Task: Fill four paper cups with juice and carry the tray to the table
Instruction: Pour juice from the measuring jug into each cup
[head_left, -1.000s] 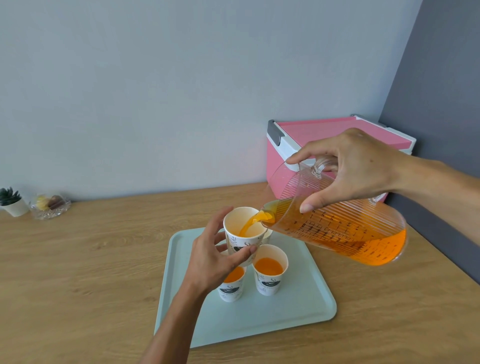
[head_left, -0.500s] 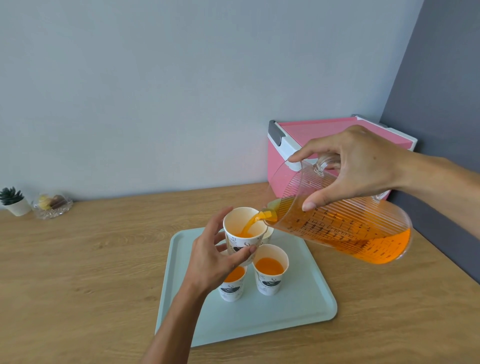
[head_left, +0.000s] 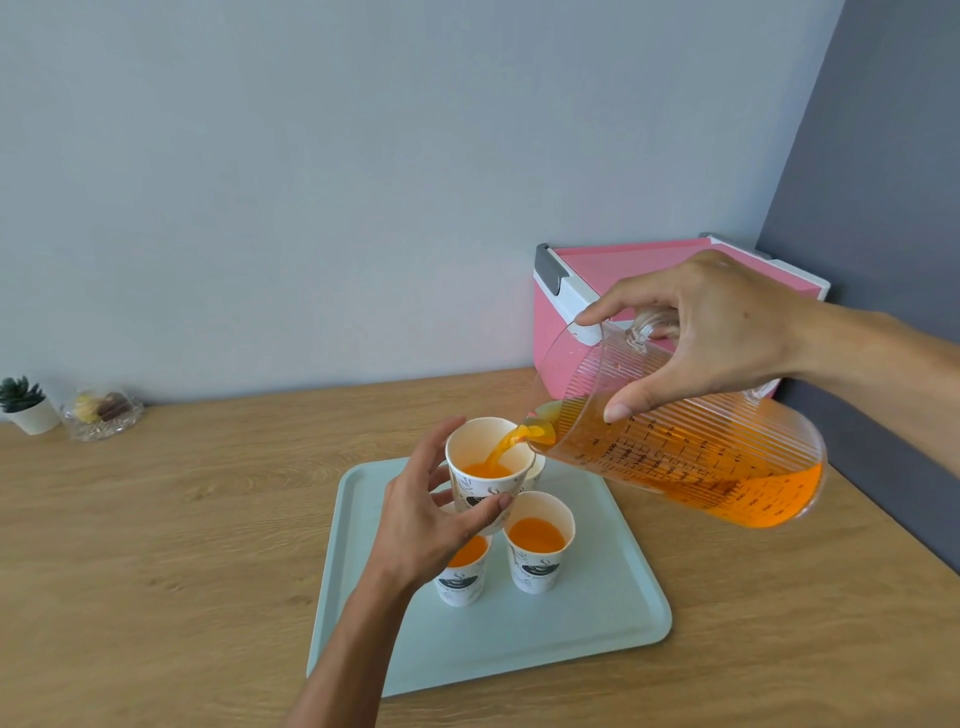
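My left hand (head_left: 423, 519) holds a white paper cup (head_left: 488, 467) lifted above the pale green tray (head_left: 597, 618). My right hand (head_left: 711, 332) grips the handle of a clear ribbed jug (head_left: 691, 457), tilted left, and orange juice streams from its spout into the held cup. Two paper cups with juice stand on the tray: one (head_left: 540, 553) in the open, the other (head_left: 465, 574) partly behind my left hand. A further cup (head_left: 535, 474) stands behind the held one, mostly hidden; its contents cannot be seen.
The tray lies on a wooden counter (head_left: 182, 545) against a grey wall. A pink cooler box (head_left: 582, 306) stands at the back right, behind the jug. At the far left are a small potted plant (head_left: 26, 405) and a glass dish of sweets (head_left: 101, 413).
The juice level in the held cup has risen. The jug has tipped slightly further; both hands stay almost where they were.
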